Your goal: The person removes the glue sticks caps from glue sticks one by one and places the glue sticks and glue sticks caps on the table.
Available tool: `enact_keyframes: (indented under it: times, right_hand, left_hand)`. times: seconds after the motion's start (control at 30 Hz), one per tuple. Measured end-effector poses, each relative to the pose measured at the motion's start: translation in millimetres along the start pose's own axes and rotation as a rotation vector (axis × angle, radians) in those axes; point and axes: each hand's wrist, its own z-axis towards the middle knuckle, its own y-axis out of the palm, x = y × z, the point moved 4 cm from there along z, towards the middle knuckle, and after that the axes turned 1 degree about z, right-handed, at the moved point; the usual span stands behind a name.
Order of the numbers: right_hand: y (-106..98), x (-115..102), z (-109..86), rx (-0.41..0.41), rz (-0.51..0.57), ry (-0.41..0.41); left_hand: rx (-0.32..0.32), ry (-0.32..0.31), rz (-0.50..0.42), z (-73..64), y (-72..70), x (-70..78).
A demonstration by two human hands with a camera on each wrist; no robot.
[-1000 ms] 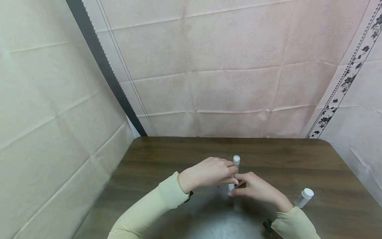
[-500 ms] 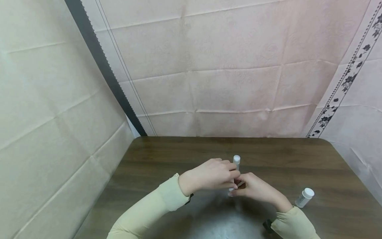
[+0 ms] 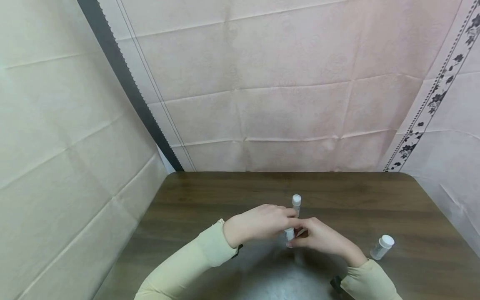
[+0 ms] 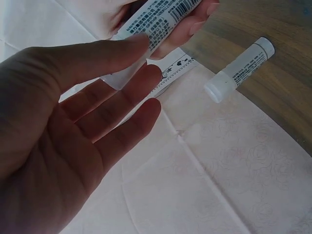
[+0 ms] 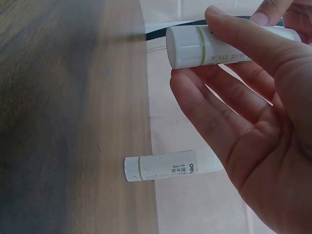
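Observation:
Both hands meet at one white glue stick (image 3: 289, 234) over the middle of the table. My right hand (image 3: 320, 236) grips its lower body between thumb and fingers; the base with a yellow line (image 5: 201, 46) shows in the right wrist view. From the other side, my left hand (image 3: 260, 225) pinches its cap end, thumb in front and fingertips behind, as the left wrist view (image 4: 117, 75) of the cap shows. Printed text and a barcode cover the label (image 4: 161, 24). Just beyond the hands stands a second glue stick (image 3: 296, 202), upright with its white cap on.
A wider white-capped container (image 3: 382, 246) with a printed label stands to the right, near my right forearm. The brown wooden table (image 3: 210, 189) has rounded far corners. Pale cloth (image 3: 292, 104) hangs behind it, and more cloth hangs at the left side.
My left hand has dipped slightly and its fingers have shifted around the cap end. The right hand keeps its hold in the same place. The other containers stay put.

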Motion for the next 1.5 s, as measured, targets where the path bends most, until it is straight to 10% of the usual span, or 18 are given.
enact_keyframes:
  times: [1.03, 1.5]
  right_hand:
    - [8, -4, 3.7, 0.011, -0.005, -0.038]
    - [7, -2, 0.0, 0.052, -0.005, -0.004]
  left_hand:
    - [-0.063, -0.096, -0.017, -1.1, 5.8, -4.9]
    - [-0.032, -0.028, -0.008, -1.6, 0.2, 5.7]
